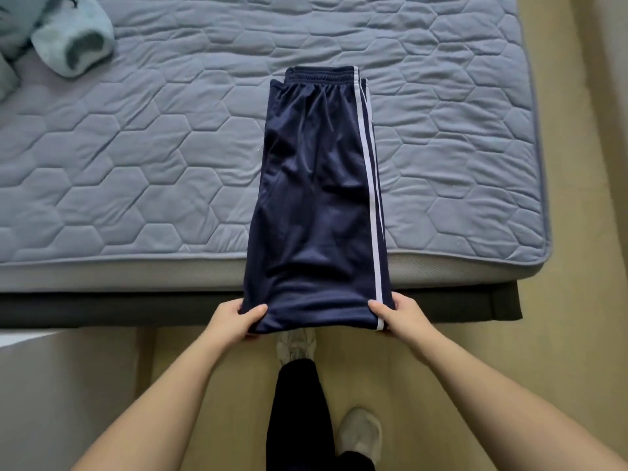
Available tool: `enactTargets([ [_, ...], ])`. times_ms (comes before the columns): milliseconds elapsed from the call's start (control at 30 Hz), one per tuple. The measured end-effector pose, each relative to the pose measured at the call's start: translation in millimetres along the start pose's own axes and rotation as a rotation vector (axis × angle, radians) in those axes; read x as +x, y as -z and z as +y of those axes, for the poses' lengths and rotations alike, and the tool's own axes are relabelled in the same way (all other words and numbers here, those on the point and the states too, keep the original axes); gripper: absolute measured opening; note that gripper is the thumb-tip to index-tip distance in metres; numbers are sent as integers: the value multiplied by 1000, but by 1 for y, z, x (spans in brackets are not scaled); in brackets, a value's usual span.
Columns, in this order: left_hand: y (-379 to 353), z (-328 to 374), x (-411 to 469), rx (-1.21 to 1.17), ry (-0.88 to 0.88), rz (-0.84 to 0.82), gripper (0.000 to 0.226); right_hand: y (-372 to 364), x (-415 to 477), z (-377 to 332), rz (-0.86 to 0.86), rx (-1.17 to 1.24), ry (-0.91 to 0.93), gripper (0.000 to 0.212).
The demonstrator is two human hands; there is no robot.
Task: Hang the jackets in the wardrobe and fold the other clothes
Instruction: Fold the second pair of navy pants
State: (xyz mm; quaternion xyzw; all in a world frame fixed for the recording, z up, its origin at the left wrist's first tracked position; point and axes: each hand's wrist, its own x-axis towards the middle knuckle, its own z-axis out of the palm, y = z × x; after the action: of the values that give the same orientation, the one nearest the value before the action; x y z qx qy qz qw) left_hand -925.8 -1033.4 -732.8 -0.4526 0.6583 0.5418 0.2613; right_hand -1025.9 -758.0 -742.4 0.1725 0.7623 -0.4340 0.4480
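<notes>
At far-left corner of mattress: pale fleece top, heaped. At near edge: left hand, thumb on top, fingers under the cloth, pinching hem corner of navy trousers, folded lengthwise, waistband toward mattress middle, hem overhanging. Right hand pinching the striped corner likewise. Probably light, limp, slippery; best gripped through all layers at both corners.

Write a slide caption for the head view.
Left hand and right hand grip the near end of folded navy track trousers with white side stripes, laid on a grey-blue quilted mattress.
</notes>
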Motion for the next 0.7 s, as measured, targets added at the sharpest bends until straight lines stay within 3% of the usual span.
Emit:
enactTargets([
  [100, -3, -13, -27, -227, 83, 21, 14, -2, -17, 10, 45, 29, 13, 16],
  [200, -2, -13, -67, -263, 112, 3, 15, 2, -50, 11, 21, 76, -22, 13],
  [367, 15, 0, -145, -246, 77, -17, 26, 19, -132, 1, -46, 176, -43, 53],
  [433, 22, 7, -175, -295, 41, -26, 39, 26, -163, -7, -66, 206, -34, 59],
  [500, 30, 18, -195, -346, 12, -29, 57, 34, -185, -21, -49, 227, -7, 49],
  [600, 41, 54, -200, -359, -53, -11, 37, 44, -192, -61, -8, 284, 2, 26],
  [700, 50, 107, -172, -386, -79, 40, 35, 50, -167, -120, 50, 341, 2, 24],
])
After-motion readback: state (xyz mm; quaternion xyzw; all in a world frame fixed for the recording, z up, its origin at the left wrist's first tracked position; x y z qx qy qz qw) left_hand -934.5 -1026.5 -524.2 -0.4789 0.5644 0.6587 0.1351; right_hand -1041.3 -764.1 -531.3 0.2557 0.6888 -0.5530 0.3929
